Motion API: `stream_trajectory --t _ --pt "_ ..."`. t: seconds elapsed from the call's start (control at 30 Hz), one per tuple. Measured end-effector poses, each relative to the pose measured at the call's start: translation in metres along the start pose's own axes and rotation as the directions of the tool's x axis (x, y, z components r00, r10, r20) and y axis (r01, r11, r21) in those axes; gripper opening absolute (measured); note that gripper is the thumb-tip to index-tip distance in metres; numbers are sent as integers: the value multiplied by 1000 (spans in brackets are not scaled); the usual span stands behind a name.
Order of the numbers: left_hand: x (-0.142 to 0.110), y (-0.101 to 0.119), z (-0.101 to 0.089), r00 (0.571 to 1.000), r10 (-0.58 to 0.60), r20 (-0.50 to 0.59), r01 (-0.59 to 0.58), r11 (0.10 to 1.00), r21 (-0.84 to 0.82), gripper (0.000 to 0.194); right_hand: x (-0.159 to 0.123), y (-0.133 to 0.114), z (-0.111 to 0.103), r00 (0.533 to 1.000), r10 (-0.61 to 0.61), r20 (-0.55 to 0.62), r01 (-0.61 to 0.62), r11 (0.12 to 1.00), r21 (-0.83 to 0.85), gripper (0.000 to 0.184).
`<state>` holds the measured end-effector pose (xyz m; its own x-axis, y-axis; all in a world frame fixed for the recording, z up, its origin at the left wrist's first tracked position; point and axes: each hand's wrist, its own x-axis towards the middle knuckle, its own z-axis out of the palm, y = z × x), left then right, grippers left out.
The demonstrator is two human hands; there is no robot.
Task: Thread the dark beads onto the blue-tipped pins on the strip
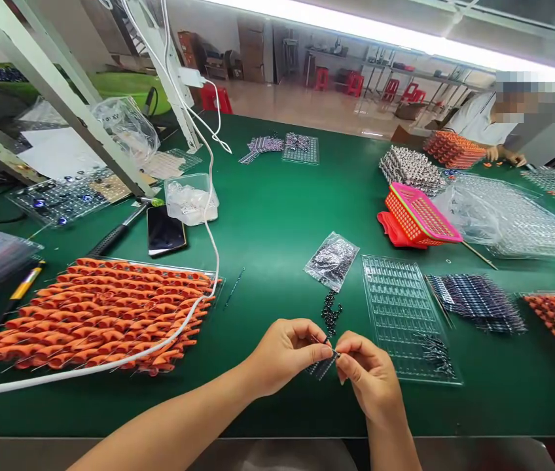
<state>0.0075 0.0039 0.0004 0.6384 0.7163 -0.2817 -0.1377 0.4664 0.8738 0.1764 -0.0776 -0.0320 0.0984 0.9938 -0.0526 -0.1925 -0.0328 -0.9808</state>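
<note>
- Black, thin and pale-flecked: dark strip (324, 367), held above the smooth green table (277, 209), toward its near edge.
- Pinched narrowly in left hand (280, 358); right hand (374, 381) closed at the strip's end.
- Round, glossy black beads (329, 315) just beyond, beside a crinkled clear bag (332, 260).
- Ridged clear plastic tray (395, 307) at right, dark slivers (437, 355) toward its near right corner.

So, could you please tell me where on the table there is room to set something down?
The widest free patch of the green table lies between the clear container and pink basket, beyond the bead bag. A thin tool lies in the narrower gap between bag and orange pieces. Both ends are crowded.
</note>
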Motion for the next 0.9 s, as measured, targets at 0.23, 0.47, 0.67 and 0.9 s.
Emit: stream_trajectory --t 0.23,0.47,0.67,0.9 --pt "-4 8 -1 994 104 23 -106 954 281 18 -1 2 -2 999 -49 22 48 998 43 5" --pt "-7 16 0 984 141 106 -171 912 374 13 0 0 -6 994 -77 79 71 995 74 5" --pt "-6 15 -2 984 111 140 -152 931 332 15 -1 0 -6 993 -9 120 -10 987 158 6" --pt "-6 17 -2 975 117 187 -179 915 361 16 1 0 -8 987 34 160 -68 974 217 8"
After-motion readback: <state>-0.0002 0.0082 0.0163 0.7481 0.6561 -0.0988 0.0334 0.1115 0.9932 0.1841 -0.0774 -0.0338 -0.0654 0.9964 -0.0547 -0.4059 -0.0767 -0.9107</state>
